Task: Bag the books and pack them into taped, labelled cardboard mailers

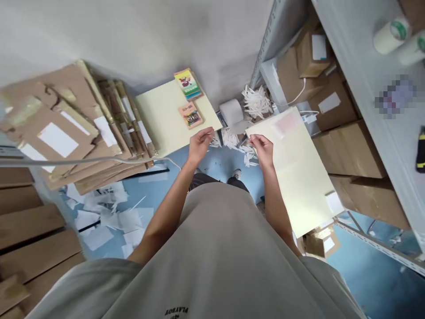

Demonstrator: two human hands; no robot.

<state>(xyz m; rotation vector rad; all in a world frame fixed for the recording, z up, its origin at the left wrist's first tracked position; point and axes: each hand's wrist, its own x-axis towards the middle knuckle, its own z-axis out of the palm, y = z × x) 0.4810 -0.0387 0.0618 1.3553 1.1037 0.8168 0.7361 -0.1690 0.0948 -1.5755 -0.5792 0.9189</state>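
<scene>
My left hand (200,145) is over the front right corner of the left pale yellow tabletop (156,106), its thumb and fingers pinched together. Nearest to it lies a small pinkish-orange box (191,116) with dark lettering on its front. Behind that box is a stack of colourful packs (188,84), the top one yellow and green. Over the left edge of the right pale yellow tabletop (299,177), my right hand (262,148) has its fingertips pressed together too. Whatever either pinch holds, if anything, is too small to make out. A pinkish translucent sheet or bag (286,125) lies beyond my right hand.
Between the tabletops are a white paper roll (231,111) and a heap of paper strips (257,102). Flattened cardboard (66,128) leans at left, with a cable (99,161) across it. Cartons (348,146) fill the right shelf. Paper scraps (109,212) litter the blue floor.
</scene>
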